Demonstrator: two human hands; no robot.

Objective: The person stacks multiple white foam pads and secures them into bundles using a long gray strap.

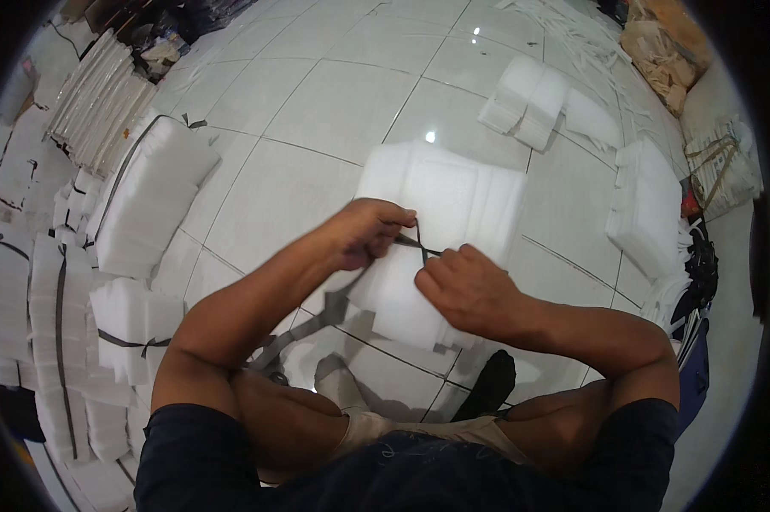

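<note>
A stack of white foam sheets [453,192] lies on the floor in front of me, between my feet and the middle of the view. A dark grey strap [325,320] crosses over its top, and its loose tail hangs down to the left of the stack. My left hand [370,232] is closed, pinching one part of the strap between thumb and fingers. Just right of it, my right hand [470,288] is also closed, with strap running into its fingers. The strap's ends cross between the two hands, close above the foam.
Strapped foam bundles [150,192] crowd the left side, with a small tied bundle [133,328] near my left elbow. More foam stacks lie ahead right [530,98] and at the right [645,205]. Foam strips [573,38] are scattered at the far right. Beneath is tiled floor [308,111].
</note>
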